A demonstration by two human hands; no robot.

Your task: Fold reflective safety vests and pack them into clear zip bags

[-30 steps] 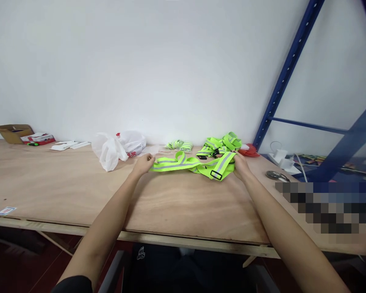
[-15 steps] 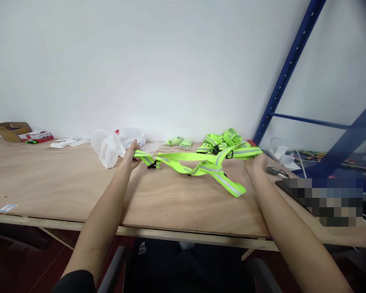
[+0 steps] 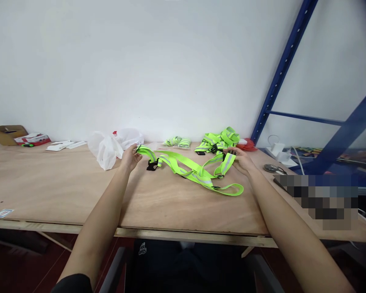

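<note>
A neon-yellow reflective harness [image 3: 198, 173] with grey stripes stretches loosely between my two hands above the wooden table. My left hand [image 3: 130, 158] is closed on one end of its strap, and a black buckle [image 3: 152, 165] dangles close by. At the other side, my right hand [image 3: 240, 159] pinches another strap near black plastic fittings. Between the hands the straps sag and twist, with a loop hanging low at the right. Behind my right hand lies a heap of similar reflective straps [image 3: 222, 139].
White plastic bags [image 3: 105, 148] lie behind my left hand. Small bagged strap bundles [image 3: 178, 142] rest by the wall. A cardboard box [image 3: 7, 135] and a red-white box [image 3: 32, 139] stand far left. A blue metal frame [image 3: 280, 73] rises at the right, beside white chargers [image 3: 279, 152].
My right hand has moved slightly left and the harness has slackened, its right part dropping into looser loops. My left hand keeps its hold. The view has shifted slightly.
</note>
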